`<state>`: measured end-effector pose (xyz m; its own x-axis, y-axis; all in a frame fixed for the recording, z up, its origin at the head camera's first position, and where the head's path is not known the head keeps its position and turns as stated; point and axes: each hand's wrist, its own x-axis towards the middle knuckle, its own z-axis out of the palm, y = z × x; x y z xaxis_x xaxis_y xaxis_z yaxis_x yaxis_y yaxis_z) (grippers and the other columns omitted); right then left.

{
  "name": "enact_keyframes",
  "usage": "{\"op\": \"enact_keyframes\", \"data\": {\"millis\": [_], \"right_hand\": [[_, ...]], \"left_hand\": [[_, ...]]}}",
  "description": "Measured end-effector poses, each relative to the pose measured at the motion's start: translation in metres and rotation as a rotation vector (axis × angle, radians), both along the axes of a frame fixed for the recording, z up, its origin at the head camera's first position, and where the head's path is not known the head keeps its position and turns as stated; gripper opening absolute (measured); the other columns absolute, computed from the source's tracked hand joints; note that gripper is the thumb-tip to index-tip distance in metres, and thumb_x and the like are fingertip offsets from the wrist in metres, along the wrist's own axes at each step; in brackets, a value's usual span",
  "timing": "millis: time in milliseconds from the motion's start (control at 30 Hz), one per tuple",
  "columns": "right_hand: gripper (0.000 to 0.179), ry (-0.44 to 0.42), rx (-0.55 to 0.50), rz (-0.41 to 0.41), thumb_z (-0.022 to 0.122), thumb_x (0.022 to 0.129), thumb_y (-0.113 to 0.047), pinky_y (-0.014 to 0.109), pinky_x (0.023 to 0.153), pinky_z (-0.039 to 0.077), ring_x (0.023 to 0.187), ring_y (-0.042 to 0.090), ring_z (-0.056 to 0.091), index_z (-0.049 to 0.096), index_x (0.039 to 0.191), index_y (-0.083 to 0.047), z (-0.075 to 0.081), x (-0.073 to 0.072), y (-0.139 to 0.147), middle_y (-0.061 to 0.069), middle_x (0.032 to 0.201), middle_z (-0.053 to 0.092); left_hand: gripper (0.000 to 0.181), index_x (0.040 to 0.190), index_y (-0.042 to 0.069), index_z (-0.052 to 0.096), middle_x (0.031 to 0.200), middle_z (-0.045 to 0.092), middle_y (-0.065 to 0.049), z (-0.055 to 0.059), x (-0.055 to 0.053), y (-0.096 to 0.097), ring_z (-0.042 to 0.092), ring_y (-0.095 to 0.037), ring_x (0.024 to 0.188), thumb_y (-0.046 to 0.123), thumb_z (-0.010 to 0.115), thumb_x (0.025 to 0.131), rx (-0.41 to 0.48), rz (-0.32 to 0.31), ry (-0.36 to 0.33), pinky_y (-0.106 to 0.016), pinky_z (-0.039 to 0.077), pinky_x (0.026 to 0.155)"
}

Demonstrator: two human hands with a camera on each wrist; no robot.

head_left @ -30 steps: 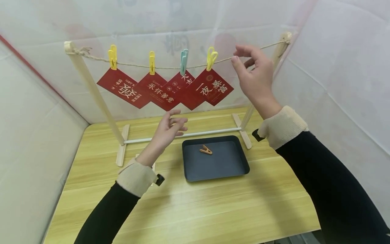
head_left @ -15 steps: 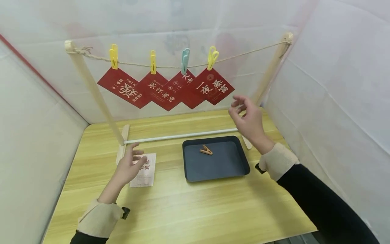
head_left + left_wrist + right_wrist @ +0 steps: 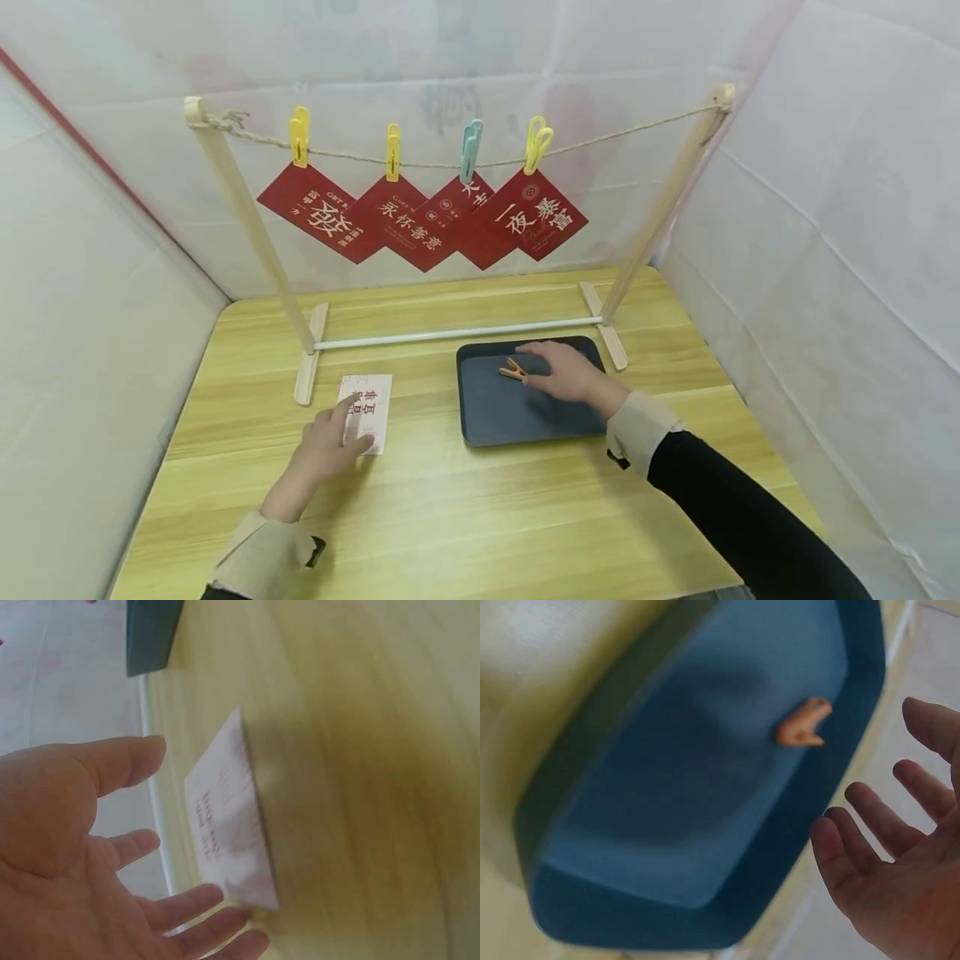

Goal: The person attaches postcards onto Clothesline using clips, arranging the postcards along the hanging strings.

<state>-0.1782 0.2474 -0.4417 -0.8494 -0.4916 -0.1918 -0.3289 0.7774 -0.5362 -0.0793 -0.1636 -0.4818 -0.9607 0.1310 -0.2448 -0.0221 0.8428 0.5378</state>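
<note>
A white card with red writing (image 3: 380,404) lies flat on the table at the left. Over its left edge hovers my left hand (image 3: 324,446), fingers spread and thumb apart. In the left wrist view the fingertips overlap one corner of the card (image 3: 229,825); whether they touch it I cannot tell. An orange clothespin (image 3: 513,369) rests inside the dark tray (image 3: 495,421). My right hand (image 3: 567,373) is above the tray, its fingers loosely bent just right of the clothespin. The right wrist view has a gap between that hand (image 3: 907,877) and the clothespin (image 3: 804,724).
Behind, a wooden stand (image 3: 247,225) carries a twine line (image 3: 622,132). Several red cards (image 3: 547,221) hang from it by yellow clothespins (image 3: 393,152) and a teal clothespin (image 3: 470,152). A white bar (image 3: 450,334) joins the stand's feet. White sheets surround the table (image 3: 435,517).
My right hand has come down from beside the twine line to above the tray. My left hand has moved left and down to the white card. The hanging cards stay on the line.
</note>
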Motion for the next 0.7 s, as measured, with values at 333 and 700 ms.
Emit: {"op": "enact_keyframes", "data": {"millis": [333, 700], "right_hand": [[0.064, 0.052, 0.144, 0.046, 0.069, 0.094, -0.032, 0.066, 0.108, 0.033, 0.139, 0.052, 0.035, 0.042, 0.152, -0.022, -0.037, 0.013, -0.013, 0.024, 0.159, 0.03], [0.064, 0.036, 0.21, 0.04, 0.07, 0.093, -0.036, 0.066, 0.107, 0.035, 0.139, 0.047, 0.036, 0.044, 0.151, -0.025, -0.051, 0.021, -0.016, 0.017, 0.161, 0.028]], "left_hand": [[0.061, 0.15, 0.021, 0.045, 0.148, 0.027, -0.042, -0.012, 0.014, 0.012, 0.034, -0.066, 0.128, 0.041, 0.062, 0.095, -0.148, -0.026, 0.072, -0.077, 0.04, 0.088], [0.033, 0.115, 0.012, 0.066, 0.146, 0.035, -0.039, -0.015, 0.021, 0.014, 0.047, -0.062, 0.118, 0.037, 0.069, 0.092, -0.19, -0.023, 0.154, -0.069, 0.05, 0.074]]}}
